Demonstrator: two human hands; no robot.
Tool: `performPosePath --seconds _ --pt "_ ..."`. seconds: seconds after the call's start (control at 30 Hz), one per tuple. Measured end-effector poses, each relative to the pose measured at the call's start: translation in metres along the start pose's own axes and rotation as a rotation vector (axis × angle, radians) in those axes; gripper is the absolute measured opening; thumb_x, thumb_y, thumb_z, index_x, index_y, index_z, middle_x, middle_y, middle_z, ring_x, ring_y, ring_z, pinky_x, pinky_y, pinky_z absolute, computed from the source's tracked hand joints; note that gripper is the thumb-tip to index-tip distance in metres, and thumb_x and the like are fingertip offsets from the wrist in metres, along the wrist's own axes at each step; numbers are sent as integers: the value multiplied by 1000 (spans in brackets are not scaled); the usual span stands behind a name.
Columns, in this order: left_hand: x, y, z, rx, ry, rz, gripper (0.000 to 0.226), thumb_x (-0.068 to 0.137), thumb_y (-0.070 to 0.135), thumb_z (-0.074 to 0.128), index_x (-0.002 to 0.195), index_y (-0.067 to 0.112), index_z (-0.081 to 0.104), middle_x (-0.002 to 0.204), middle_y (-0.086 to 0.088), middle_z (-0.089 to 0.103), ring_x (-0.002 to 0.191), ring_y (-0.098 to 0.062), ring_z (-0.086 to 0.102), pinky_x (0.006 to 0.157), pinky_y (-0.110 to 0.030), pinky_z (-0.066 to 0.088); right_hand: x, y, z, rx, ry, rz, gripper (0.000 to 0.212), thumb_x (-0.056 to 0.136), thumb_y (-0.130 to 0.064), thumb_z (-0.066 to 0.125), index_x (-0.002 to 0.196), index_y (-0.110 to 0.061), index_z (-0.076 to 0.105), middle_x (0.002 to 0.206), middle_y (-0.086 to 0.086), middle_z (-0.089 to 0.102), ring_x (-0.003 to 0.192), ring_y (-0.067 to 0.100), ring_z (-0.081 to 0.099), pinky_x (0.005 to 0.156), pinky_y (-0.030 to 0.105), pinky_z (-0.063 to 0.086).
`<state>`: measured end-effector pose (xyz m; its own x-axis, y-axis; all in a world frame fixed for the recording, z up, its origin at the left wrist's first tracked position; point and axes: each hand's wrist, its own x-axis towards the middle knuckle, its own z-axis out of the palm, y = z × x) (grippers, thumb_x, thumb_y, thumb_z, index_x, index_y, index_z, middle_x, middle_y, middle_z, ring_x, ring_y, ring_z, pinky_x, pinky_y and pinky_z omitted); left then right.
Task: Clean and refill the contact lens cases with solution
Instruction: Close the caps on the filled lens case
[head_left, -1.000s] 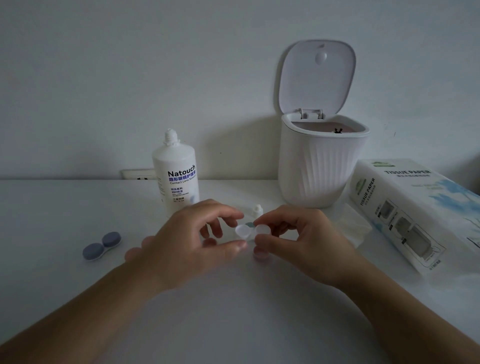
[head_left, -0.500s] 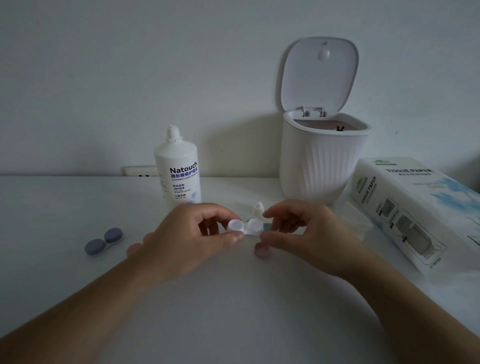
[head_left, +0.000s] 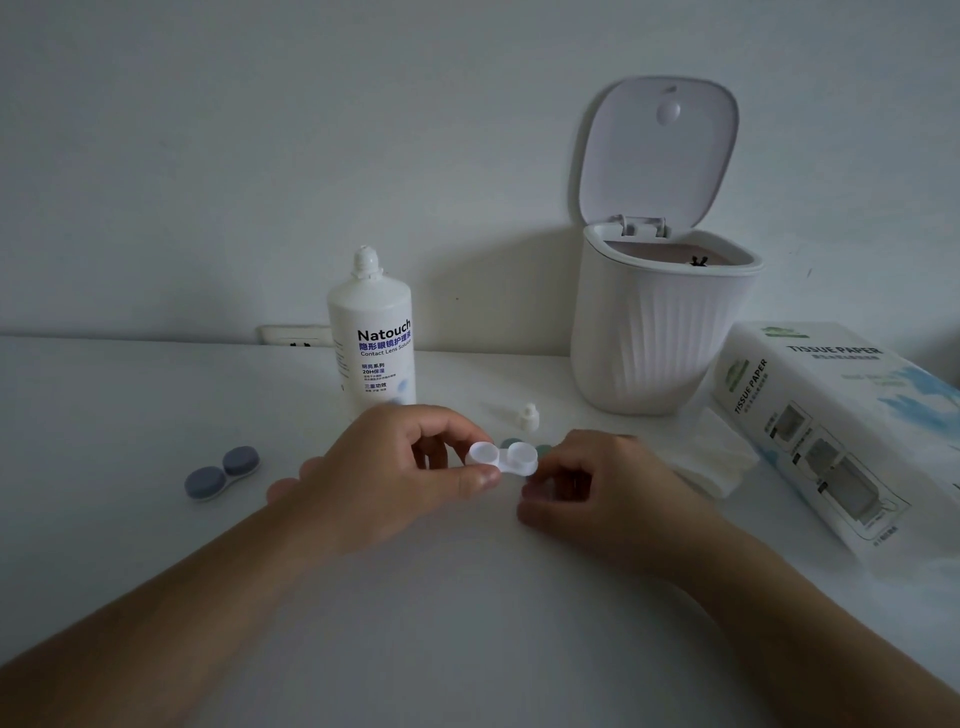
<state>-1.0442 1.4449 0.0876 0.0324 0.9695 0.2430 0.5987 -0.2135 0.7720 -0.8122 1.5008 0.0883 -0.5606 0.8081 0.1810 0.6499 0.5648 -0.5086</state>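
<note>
the left hand pinches the left well of a small white translucent plastic contact lens case between thumb and forefinger, holding it just above the white tabletop. both wells of this case are uncapped. the right hand sits just right of the case with its fingers curled down toward the table; whether it grips anything beneath them cannot be told. just behind the case, between the two hands, two pale green round caps lie on the table, partly hidden by the case. a little beyond them stands a small white bottle cap. behind the left hand stands one white plastic bottle of contact lens solution, upright and uncapped, its base hidden by the knuckles. well to the left of the left hand lies a second lens case with two grey-blue screw lids, closed. behind the right hand is one white ribbed bin with its lid swung up. to the right of the right hand lies a folded white tissue, and past it one white pack of tissue paper. two lens cases in all.
</note>
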Motion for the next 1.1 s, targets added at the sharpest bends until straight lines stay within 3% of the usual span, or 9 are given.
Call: performPosePath --seconds 0.17,0.3,0.4,0.5,0.57,0.7,0.8,0.9,1.1 --pt "-1 2 -1 7 -24 12 40 62 71 69 95 48 73 73 3 62 64 -17 57 63 -30 46 -1 2 -2 124 72 20 5 77 -33 75 80 -28 73 73 -11 67 63 3 59 59 21 47" --pt "-1 2 -2 -6 -32 18 40 62 71 68 94 48 73 68 13 60 63 -11 55 61 -23 45 1 6 -9 335 172 38 7 76 -29 81 77 -28 74 68 -12 70 54 -5 56 54 8 43" --pt "-1 3 -2 0 -47 13 39 63 71 68 94 49 73 73 10 63 71 -18 60 64 -29 49 2 7 -13 510 222 51 14 72 -36 77 85 -32 73 71 -8 71 60 2 60 59 18 50" --pt "-2 2 -2 -3 -61 12 40 63 71 69 96 50 73 75 7 64 72 -20 62 66 -41 53 0 4 -16 648 226 26 20 80 -26 72 98 -35 75 77 0 72 68 24 64 69 40 58" --pt "-1 2 -2 -10 -60 24 39 64 71 69 96 49 73 74 9 64 72 -19 62 64 -37 52 -2 1 -18 703 245 20 21 79 -26 73 99 -33 78 81 3 75 78 33 67 74 47 59" --pt "-1 1 -2 -23 -61 42 36 66 71 70 95 50 73 76 6 66 72 -17 62 63 -27 48 -2 -3 -18 835 219 -1 16 75 -25 86 86 -22 75 87 13 77 87 37 73 83 47 59" --pt "-1 0 -1 -26 -51 37 39 65 72 71 96 50 73 77 6 67 72 -17 63 64 -29 49 -2 -3 -15 876 154 -24 26 70 -32 86 89 -20 74 94 13 78 92 32 75 89 43 60" --pt "0 0 -1 -38 -29 36 38 64 72 71 95 51 72 75 8 66 69 -13 62 62 -26 48 -3 -4 -12 792 74 -66 42 68 -51 82 104 -29 75 103 1 79 100 19 75 93 36 58" --pt "0 2 -1 -65 -24 52 39 67 73 70 97 49 73 76 7 67 70 -13 62 65 -28 49 -5 -7 -12 599 71 -132 26 82 -40 74 106 -31 77 104 -12 78 98 7 73 91 24 56"
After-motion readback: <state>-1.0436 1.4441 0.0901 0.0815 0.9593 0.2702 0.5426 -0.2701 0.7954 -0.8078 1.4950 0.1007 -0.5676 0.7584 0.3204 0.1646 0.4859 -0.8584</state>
